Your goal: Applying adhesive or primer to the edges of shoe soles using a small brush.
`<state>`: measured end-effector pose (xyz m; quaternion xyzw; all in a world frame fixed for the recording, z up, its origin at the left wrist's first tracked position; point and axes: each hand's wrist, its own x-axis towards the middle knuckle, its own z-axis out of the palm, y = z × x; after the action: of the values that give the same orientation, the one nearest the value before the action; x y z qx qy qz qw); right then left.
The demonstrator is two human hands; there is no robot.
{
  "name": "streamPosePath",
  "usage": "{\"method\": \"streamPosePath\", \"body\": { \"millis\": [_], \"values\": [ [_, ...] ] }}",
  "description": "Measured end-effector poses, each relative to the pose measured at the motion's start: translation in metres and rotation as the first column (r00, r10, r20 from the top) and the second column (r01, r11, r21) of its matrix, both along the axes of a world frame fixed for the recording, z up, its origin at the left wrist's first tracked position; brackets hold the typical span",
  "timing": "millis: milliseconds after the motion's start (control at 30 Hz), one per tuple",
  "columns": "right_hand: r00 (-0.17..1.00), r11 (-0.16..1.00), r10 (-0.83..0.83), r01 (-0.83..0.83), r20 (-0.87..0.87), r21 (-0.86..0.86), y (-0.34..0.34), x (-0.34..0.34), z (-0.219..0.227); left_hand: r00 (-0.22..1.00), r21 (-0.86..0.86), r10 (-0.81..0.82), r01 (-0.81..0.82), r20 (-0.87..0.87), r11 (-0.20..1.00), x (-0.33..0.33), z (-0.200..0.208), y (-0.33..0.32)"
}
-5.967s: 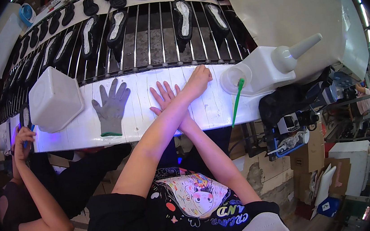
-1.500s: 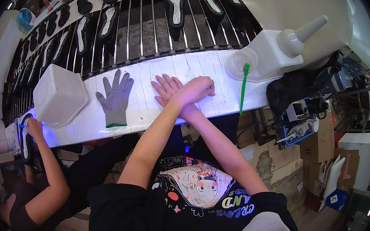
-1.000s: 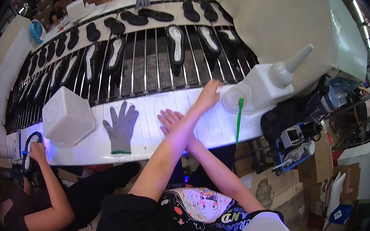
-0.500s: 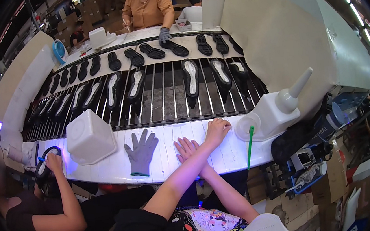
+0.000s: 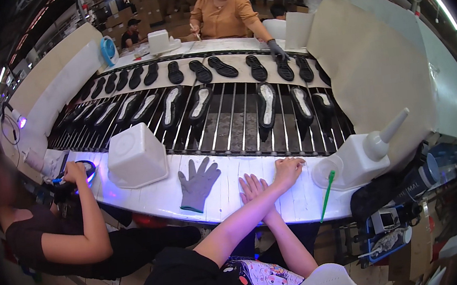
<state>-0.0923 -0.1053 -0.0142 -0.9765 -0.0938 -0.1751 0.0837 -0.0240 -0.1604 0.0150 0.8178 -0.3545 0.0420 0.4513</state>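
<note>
My arms are crossed over the white worktable [image 5: 236, 215]. Reaching over to the right, my left hand [image 5: 289, 173] rests on the tabletop with its fingers loosely curled in and no object visible in it. Below that forearm passes my right arm, and my right hand [image 5: 252, 186] lies palm down with fingers spread. Left of it a grey work glove [image 5: 199, 185] lies flat. A green-handled brush [image 5: 328, 196] leans out of a translucent round cup [image 5: 327, 172], beside a white squeeze bottle [image 5: 356, 161] with a long spout.
An upturned white plastic tub [image 5: 137, 155] stands left of the glove. Beyond the table, a roller rack [image 5: 240, 120] carries black shoe soles with white insides; more black soles [image 5: 257, 68] lie on a belt. A co-worker [image 5: 60, 238] sits left; another person [image 5: 223, 15] stands across.
The whole view has shifted, so the table sits further right and lower. The person across has moved a gloved hand to another sole further right. My hands keep their crossed pose.
</note>
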Motion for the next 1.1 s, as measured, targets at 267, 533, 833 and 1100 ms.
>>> {"method": "streamPosePath", "body": {
  "millis": [267,533,833,1100],
  "values": [
    [0.999,0.999,0.027,-0.025,-0.038,0.045,0.001,0.002,0.000,1.000,0.030,0.001,-0.001,0.002,1.000,0.001,0.001,0.002],
    [0.998,0.999,0.033,-0.031,-0.051,0.039,0.001,0.002,0.001,0.998,0.015,-0.022,0.022,-0.052,1.000,0.002,-0.002,0.001],
    [0.997,0.999,0.019,-0.016,-0.077,0.036,0.000,0.002,0.001,1.000,0.038,-0.011,0.012,-0.026,0.999,0.000,0.004,0.002],
    [1.000,1.000,0.004,-0.004,0.007,-0.014,0.000,0.001,0.002,0.991,-0.069,0.111,-0.106,0.071,0.992,-0.001,0.008,0.005]
  ]
}}
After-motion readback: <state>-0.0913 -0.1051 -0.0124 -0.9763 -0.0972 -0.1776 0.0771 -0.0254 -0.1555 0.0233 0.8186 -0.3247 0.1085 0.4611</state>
